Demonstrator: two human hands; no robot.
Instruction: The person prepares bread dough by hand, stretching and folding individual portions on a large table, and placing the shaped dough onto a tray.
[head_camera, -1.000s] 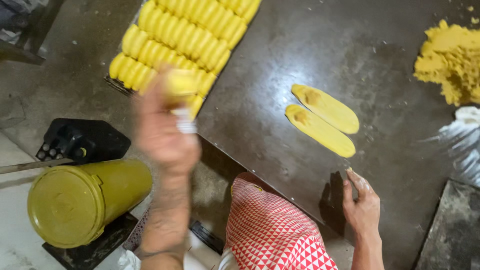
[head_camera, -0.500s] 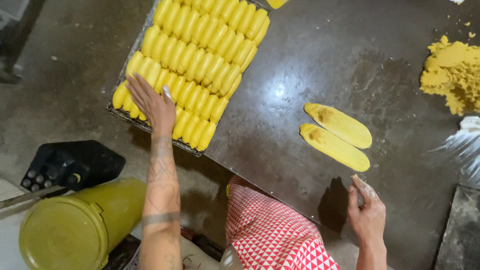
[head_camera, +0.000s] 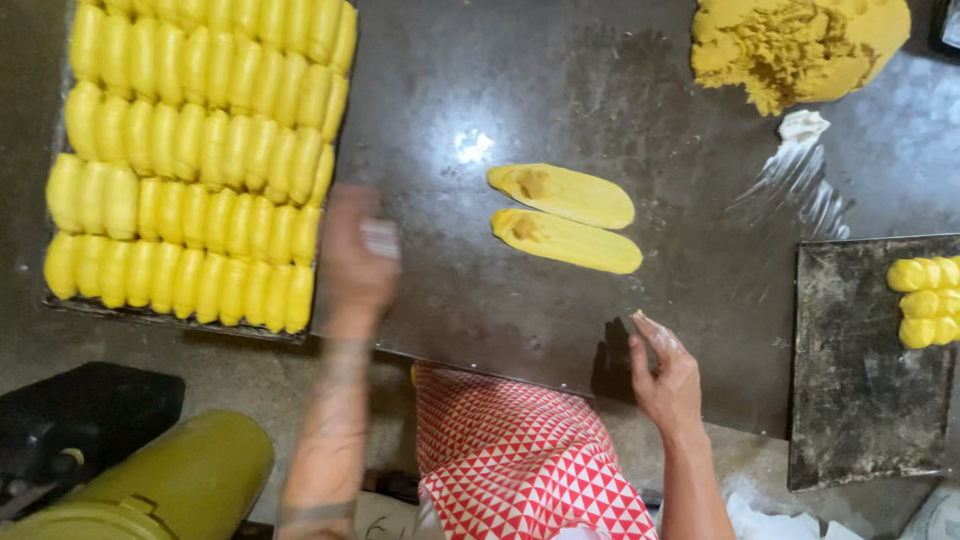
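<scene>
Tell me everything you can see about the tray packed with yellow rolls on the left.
The tray is a dark, flat, thin-edged sheet, seemingly metal, lying at the left end of the dark worktable. Yellow dough rolls, smooth and finger-shaped, fill it in four tight rows, side by side and touching. The left hand, blurred, is just beyond its right edge; whether it touches is unclear.

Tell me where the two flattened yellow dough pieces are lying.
In the head view, the two flattened dough pieces lie side by side on the dark table, right of the tray of rolls and ahead of the right hand.
</scene>
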